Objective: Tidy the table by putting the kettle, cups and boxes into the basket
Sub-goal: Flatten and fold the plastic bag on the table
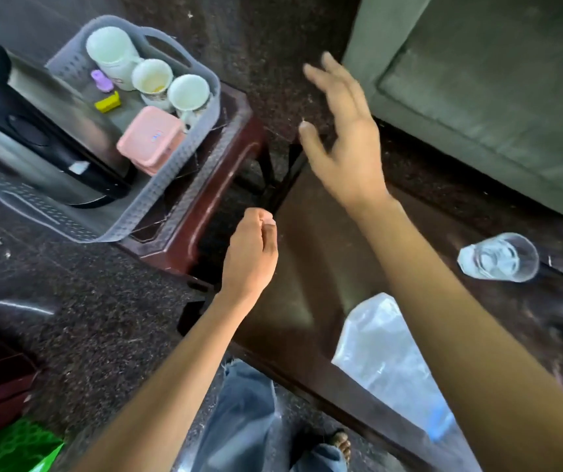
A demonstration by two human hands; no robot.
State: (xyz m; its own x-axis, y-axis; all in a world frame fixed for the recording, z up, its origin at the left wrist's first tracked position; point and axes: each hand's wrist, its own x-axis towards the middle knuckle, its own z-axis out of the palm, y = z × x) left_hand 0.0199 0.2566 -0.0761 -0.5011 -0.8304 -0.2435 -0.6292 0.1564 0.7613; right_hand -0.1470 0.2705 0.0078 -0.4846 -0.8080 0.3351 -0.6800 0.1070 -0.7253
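hands come first: the left hand (251, 257) is loosely clenched and holds nothing, the right hand (344, 137) is spread open and empty above the table (307, 267), likely because the items are already put away. farther off, the basket (178, 199) on a small stool (205, 212) holds the kettle (28, 137), three cups (152, 80) and a pink box (150, 139).
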